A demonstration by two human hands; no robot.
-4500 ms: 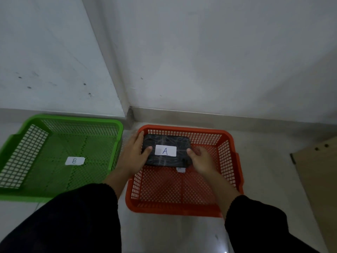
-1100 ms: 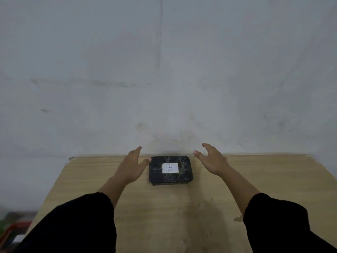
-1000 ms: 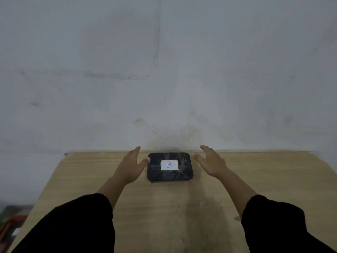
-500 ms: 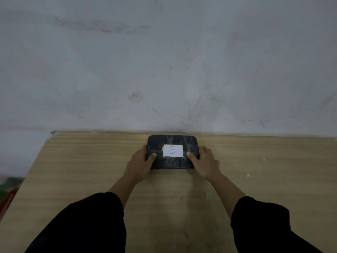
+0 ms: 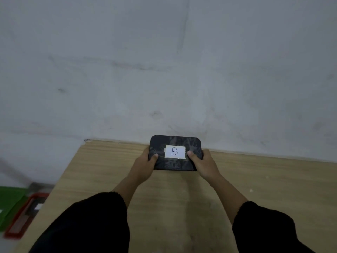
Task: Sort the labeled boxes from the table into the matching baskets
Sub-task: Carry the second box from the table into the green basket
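A dark patterned box [image 5: 175,161] with a white label marked B is raised a little above the far edge of the wooden table [image 5: 182,207]. My left hand [image 5: 143,166] grips its left end, thumb on top. My right hand [image 5: 204,164] grips its right end the same way. On the floor at the lower left lie a red basket [image 5: 18,227], with a dark box inside it, and a green basket [image 5: 7,201] beside it, both partly cut off by the table and the frame edge.
A grey wall [image 5: 164,70] rises right behind the table. The table's left edge runs diagonally down to the lower left, with the floor and both baskets beyond it.
Both hands closed on the B box and raised it off the table. My view swung left, bringing the two baskets into sight. Earlier, both hands set the A box into the red basket.
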